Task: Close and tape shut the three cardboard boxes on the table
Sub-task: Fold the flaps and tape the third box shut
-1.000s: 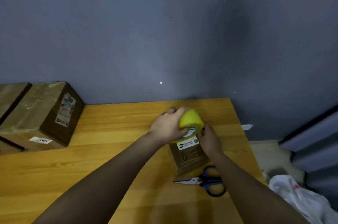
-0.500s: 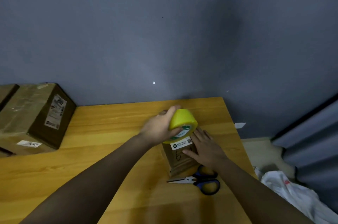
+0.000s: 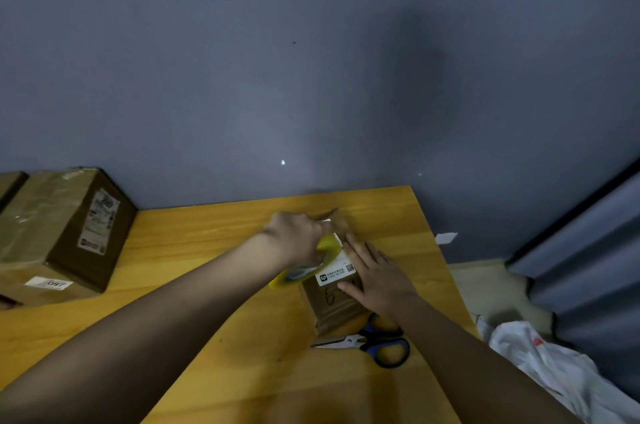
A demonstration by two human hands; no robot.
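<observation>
The right hand (image 3: 375, 280) lies flat with straight fingers on top of the small cardboard box (image 3: 334, 299), pressing it down near its white label (image 3: 336, 272). The left hand (image 3: 294, 240) grips the yellow tape roll (image 3: 304, 266) — fingers curled round it — and holds it against the box's left and far edge; whether a strip is already stuck down cannot be told.

The box stands toward the right end of the wooden surface (image 3: 194, 271), a handwritten mark on its near face. Just beside its near corner lie blue-handled scissors (image 3: 377, 344), blades pointing left. The surface's right edge runs close behind the right forearm, while bare wood stretches out to the left of the box.

At the far left — against the grey wall (image 3: 311, 77) — sits a larger taped box (image 3: 65, 233) with labels, well apart from the hands. White cloth or plastic (image 3: 554, 371) lies off the surface to the right.
</observation>
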